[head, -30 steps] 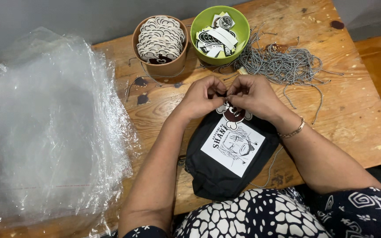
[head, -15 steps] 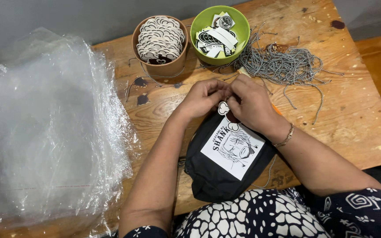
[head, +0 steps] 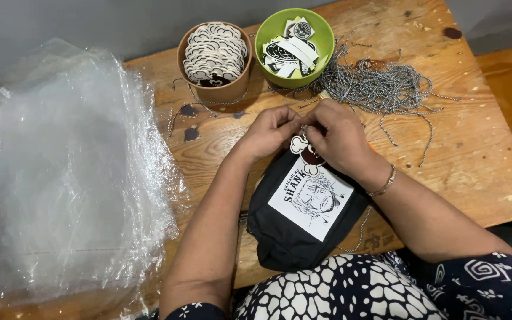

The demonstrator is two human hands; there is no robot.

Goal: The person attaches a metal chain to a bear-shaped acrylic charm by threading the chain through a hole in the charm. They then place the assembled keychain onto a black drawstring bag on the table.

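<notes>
Worn wood table (head: 475, 160) w/ hands (head: 309, 133) over black bag (head: 280, 237).

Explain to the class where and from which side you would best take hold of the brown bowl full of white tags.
Probably grip the brown bowl by its bare outer wall, coming from its near, lower side. The white tags are heaped to the rim, the green bowl crowds its right, and both hands are busy nearby.
</notes>
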